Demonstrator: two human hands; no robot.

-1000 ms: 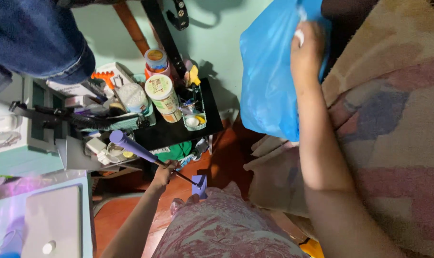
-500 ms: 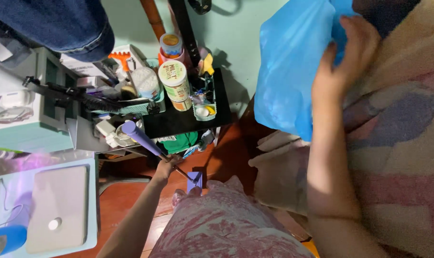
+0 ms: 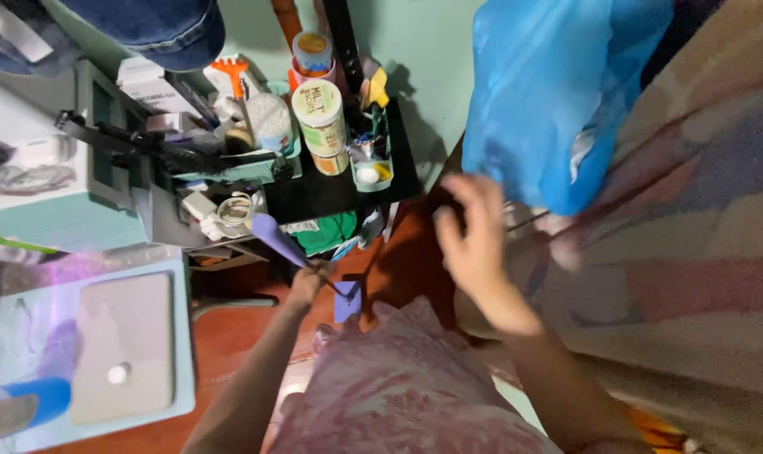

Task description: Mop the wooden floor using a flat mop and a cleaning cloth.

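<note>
Purple-handled tool (image 3: 282, 244) in left hand (image 3: 307, 284)

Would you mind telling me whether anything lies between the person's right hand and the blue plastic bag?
Nothing visible does. The right hand, blurred and open, hangs just below and left of the blue plastic bag, with only the dark gap beside the patterned blanket between them. The left hand grips a purple-handled tool.
</note>
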